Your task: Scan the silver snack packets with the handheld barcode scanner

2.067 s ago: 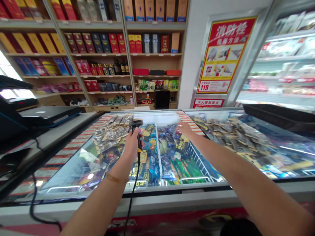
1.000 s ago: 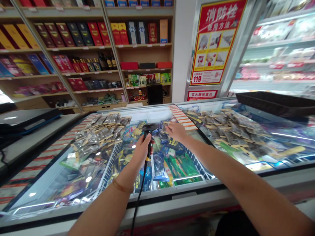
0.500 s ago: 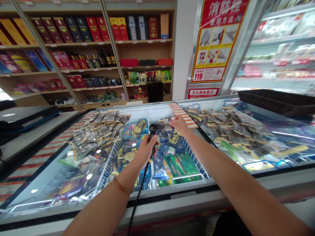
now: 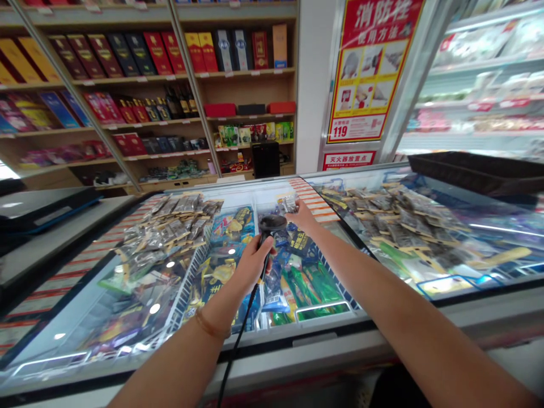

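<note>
My left hand (image 4: 254,262) is wrapped round the handle of a black barcode scanner (image 4: 272,223), its cable trailing down toward me. Just beyond the scanner head, my right hand (image 4: 303,216) pinches a small clear packet (image 4: 287,202) at its right side. The packet looks silvery grey, and its contents are too small to make out. Both hands are over a glass-topped chest freezer. Below them, blue bags (image 4: 234,224) and green packs (image 4: 325,283) lie in white wire baskets.
Brown-and-clear packets are piled on the glass to the left (image 4: 174,224) and right (image 4: 403,218). A dark tray (image 4: 476,173) rests at the far right. Flat dark equipment (image 4: 46,207) stands at left. Shelves of boxes (image 4: 208,51) line the back, beside a red fire-safety poster (image 4: 365,68).
My right hand has turned the packet, which now points up and left beyond the scanner head. The scanner has stayed nearly in place in my left hand. The view has shifted slightly.
</note>
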Demonstrator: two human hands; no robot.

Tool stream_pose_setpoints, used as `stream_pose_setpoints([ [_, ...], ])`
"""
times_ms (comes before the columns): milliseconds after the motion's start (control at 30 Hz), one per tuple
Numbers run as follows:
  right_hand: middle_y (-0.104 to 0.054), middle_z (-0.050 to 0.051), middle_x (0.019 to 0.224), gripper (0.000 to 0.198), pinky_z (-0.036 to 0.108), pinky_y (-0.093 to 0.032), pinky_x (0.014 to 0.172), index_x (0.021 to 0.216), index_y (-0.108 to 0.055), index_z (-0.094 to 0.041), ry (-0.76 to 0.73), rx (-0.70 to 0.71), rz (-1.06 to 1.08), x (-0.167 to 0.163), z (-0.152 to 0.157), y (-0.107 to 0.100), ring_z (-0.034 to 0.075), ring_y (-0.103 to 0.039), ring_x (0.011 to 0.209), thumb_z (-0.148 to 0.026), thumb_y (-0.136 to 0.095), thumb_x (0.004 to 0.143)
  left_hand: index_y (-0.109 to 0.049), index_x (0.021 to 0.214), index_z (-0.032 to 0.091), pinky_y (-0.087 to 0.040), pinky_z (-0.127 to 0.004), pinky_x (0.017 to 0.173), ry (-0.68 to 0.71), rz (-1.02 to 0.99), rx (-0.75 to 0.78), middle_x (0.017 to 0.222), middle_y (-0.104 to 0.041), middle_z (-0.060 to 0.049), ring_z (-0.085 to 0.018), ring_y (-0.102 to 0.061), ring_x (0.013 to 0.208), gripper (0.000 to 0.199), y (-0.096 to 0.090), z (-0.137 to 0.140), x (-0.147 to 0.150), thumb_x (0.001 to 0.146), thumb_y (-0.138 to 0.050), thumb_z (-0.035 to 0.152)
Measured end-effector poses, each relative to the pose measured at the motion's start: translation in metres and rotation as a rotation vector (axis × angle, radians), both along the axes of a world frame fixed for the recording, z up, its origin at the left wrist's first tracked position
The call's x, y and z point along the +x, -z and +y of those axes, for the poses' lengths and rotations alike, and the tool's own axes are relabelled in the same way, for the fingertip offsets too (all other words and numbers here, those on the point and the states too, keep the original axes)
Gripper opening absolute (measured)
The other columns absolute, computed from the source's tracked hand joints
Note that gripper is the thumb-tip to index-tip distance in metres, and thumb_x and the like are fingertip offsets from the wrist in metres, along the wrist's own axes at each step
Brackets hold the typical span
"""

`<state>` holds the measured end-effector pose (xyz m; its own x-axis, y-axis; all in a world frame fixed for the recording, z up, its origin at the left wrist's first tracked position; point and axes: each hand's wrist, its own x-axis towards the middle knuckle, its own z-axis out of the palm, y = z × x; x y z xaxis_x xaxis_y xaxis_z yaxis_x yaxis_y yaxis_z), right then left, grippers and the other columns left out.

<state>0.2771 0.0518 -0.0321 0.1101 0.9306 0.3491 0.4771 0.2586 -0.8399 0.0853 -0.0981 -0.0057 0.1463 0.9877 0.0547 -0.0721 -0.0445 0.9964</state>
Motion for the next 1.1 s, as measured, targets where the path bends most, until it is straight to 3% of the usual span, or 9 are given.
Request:
stream_pose_setpoints([
  [167,-0.075,0.004,0.104,0.049,0.042,-0.052,0.094,0.111,-0.061,-0.019,-0.111,0.051,0.416,0.011,0.001,0.006,0.023,-0.069,0.097,-0.025,-0.076,0.064,-0.053,0.086,0.019,-0.036,-0.022,0.035,0.011,-0.001,0.009,0.073,-0.063,0.001,-0.007,-0.048,0.039,0.054,0.000,-0.001,0.000,0.072,-0.070,0.069],
  [267,-0.076,0.005,0.098,0.038,0.043,-0.053,0.095,0.102,-0.065,-0.019,-0.146,0.026,0.532,0.011,0.001,0.006,0.025,-0.070,0.098,-0.036,-0.075,0.069,-0.054,0.087,0.019,-0.036,-0.022,0.036,0.052,0.008,0.016,0.073,-0.063,0.001,-0.007,-0.048,0.039,0.054,-0.003,-0.004,0.001,0.072,-0.070,0.068],
  [400,-0.076,0.004,0.105,0.038,0.040,-0.054,0.095,0.106,-0.065,-0.022,-0.238,0.035,0.661,0.009,0.003,0.007,0.022,-0.071,0.103,-0.046,-0.069,0.077,-0.053,0.085,0.019,-0.036,-0.022,0.037,0.102,0.026,0.021,0.072,-0.061,0.002,-0.006,-0.048,0.040,0.053,-0.007,-0.008,0.001,0.073,-0.070,0.068],
  [667,-0.076,0.004,0.099,0.047,0.037,-0.055,0.092,0.110,-0.066,-0.020,-0.257,0.019,0.688,0.010,0.009,0.014,0.023,-0.072,0.098,-0.050,-0.073,0.075,-0.052,0.081,0.019,-0.033,-0.022,0.037,0.154,0.030,0.045,0.071,-0.060,0.003,-0.006,-0.046,0.039,0.054,-0.003,-0.007,0.001,0.072,-0.070,0.069],
  [1100,-0.076,0.006,0.098,0.048,0.039,-0.055,0.091,0.108,-0.066,-0.020,-0.232,0.017,0.632,0.007,0.000,0.006,0.025,-0.071,0.099,-0.059,-0.067,0.079,-0.052,0.083,0.019,-0.033,-0.022,0.039,0.202,0.054,0.027,0.071,-0.057,0.004,-0.005,-0.045,0.041,0.054,-0.013,-0.015,0.002,0.072,-0.070,0.068],
])
